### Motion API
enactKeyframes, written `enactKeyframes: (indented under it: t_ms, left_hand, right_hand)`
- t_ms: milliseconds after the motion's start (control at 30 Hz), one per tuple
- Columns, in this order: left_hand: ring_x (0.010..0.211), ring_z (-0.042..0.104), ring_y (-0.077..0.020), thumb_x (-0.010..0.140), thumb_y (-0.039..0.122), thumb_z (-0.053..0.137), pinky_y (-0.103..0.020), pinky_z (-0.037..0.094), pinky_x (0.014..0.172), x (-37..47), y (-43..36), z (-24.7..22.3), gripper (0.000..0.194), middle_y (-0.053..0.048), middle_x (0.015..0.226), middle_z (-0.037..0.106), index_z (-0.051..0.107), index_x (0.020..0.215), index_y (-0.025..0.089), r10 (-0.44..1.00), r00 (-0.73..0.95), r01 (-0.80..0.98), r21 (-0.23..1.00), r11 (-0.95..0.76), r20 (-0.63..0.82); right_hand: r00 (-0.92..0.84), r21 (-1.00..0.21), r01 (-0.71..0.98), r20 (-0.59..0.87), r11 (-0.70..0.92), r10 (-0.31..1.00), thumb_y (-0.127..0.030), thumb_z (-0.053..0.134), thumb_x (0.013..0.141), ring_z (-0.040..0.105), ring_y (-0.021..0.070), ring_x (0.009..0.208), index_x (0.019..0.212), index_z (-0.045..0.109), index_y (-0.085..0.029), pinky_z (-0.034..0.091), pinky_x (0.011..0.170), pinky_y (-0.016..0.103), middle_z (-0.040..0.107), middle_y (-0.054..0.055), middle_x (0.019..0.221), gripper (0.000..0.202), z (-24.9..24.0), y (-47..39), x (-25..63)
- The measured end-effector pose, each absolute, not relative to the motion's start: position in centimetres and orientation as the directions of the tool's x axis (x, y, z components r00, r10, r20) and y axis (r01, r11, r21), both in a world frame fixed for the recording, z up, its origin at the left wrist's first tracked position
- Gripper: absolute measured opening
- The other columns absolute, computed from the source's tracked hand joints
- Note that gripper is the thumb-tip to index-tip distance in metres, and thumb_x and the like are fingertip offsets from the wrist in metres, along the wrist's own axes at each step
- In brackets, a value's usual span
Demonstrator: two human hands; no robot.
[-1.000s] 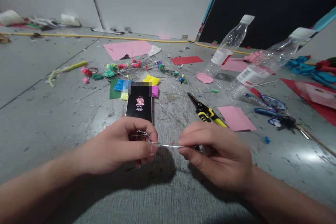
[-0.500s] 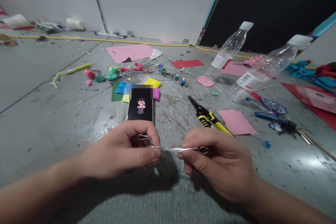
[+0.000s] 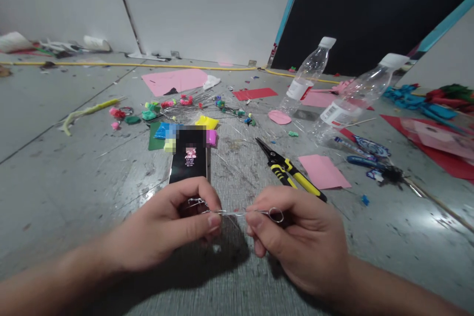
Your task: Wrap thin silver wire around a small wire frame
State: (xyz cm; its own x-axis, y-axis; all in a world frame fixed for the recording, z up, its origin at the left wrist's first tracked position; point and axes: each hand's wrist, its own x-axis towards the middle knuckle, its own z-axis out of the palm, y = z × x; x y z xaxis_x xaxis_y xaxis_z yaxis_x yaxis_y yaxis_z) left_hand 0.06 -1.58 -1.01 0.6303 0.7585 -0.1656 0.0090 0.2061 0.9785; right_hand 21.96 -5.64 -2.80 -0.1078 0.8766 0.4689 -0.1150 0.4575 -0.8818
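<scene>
A thin silvery wire point(image 3: 234, 214) is stretched between my two hands, just above the grey floor. My left hand point(image 3: 177, 222) pinches it between thumb and forefinger, and a bent, twisted stretch of it shows behind the thumb. My right hand point(image 3: 299, 237) pinches the other part, where a small round loop point(image 3: 276, 215) sticks out to the right of the fingertips. Right behind my left hand lies a phone point(image 3: 189, 163) with its screen lit. Pliers with yellow and black handles point(image 3: 287, 170) rest beyond my right hand.
Two clear plastic bottles point(image 3: 342, 114) stand at the right. Small colourful clay packets point(image 3: 206, 122) lie around the phone's far end, with wires bearing coloured clay bits point(image 3: 151, 110) behind. Pink paper point(image 3: 324, 172) lies right of the pliers. A yellow cable point(image 3: 111, 65) runs along the wall.
The view has shifted a little, so the surroundings sit further left. Both hands keep their pinch on the wire, slightly closer together, and the loop at the right looks wider.
</scene>
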Motion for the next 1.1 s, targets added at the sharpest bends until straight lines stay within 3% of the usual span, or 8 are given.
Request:
enactKeyframes:
  t_ms: [167,333,533,1100]
  left_hand:
    - [0.06,0.053,-0.011,0.089,0.042,0.086,-0.021,0.042,0.057,-0.2,-1.5,-0.7,0.033,0.003,0.066,0.064,0.065,0.079,0.019,0.743,0.631,0.022,0.962,0.271,-0.224]
    - [0.063,0.058,-0.0122,0.089,0.047,0.085,-0.022,0.047,0.058,-0.1,-1.5,-0.6,0.033,0.0,0.072,0.069,0.072,0.084,0.017,0.715,0.655,-0.096,0.912,0.399,-0.244]
    - [0.06,0.06,-0.0111,0.089,0.043,0.086,-0.021,0.046,0.059,0.2,-1.4,-0.6,0.031,-0.001,0.07,0.07,0.074,0.083,0.015,0.677,0.675,-0.08,0.883,0.463,-0.294]
    - [0.065,0.063,-0.0113,0.09,0.034,0.086,-0.021,0.052,0.061,0.2,-1.4,-0.7,0.022,-0.001,0.072,0.073,0.077,0.082,0.015,0.743,0.634,-0.182,0.894,0.41,-0.212]
  right_hand:
    - [-0.132,-0.922,-0.162,0.374,0.353,0.918,-0.013,0.074,0.093,0.063,0.0081,0.046,0.08,0.067,-0.022,0.049,0.041,0.016,0.064,-0.005,0.063,0.017,-2.5,-5.4,21.9]
    - [-0.132,-0.939,-0.169,0.321,0.298,0.938,-0.012,0.075,0.091,0.062,0.0072,0.045,0.081,0.069,-0.022,0.049,0.041,0.014,0.064,-0.006,0.063,0.015,-2.2,-5.3,22.1]
    - [-0.147,-0.948,-0.198,0.282,0.251,0.948,-0.011,0.074,0.09,0.063,0.0068,0.043,0.081,0.069,-0.022,0.05,0.04,0.014,0.067,-0.006,0.066,0.014,-1.8,-5.0,22.5]
    - [-0.081,-0.944,-0.097,0.324,0.316,0.943,-0.01,0.075,0.086,0.061,0.0078,0.041,0.082,0.072,-0.023,0.048,0.038,0.014,0.065,-0.007,0.061,0.014,-1.7,-4.8,22.5]
